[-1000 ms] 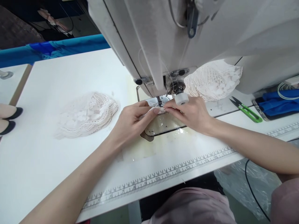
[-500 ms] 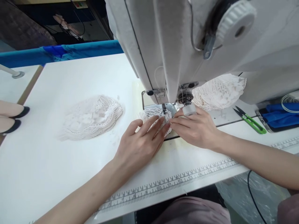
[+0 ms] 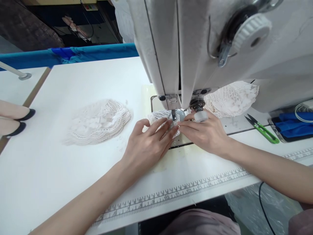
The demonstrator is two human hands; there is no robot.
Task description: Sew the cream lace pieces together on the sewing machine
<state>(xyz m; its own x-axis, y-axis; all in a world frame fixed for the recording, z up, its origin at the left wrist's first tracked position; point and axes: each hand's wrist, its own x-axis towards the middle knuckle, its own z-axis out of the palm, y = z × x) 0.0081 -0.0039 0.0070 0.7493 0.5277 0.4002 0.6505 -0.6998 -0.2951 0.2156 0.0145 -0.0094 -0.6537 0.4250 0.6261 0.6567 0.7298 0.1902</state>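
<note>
A small piece of white lace (image 3: 158,115) lies on the metal plate under the presser foot (image 3: 173,115) of a sewing machine (image 3: 166,58). My left hand (image 3: 149,143) rests over the lace's near left part, fingers stretched out and the thumb bent apart. To the right of the foot, my right hand (image 3: 206,132) pinches the lace's edge between thumb and fingers, partly behind the machine's white knob (image 3: 201,116). The fingertips of both hands nearly meet just in front of the foot. My fingers cover much of the lace.
A stack of lace pieces (image 3: 101,122) lies on the left; more lace (image 3: 232,98) sits behind my right hand. Green-handled thread snips (image 3: 265,131) and a phone under blue cloth (image 3: 293,124) lie right. A printed ruler (image 3: 176,195) runs along the front edge.
The lace under the foot has slid slightly away from me, with less of it showing in front of my fingertips. Both hands keep nearly the same pose. The view has shifted a little.
</note>
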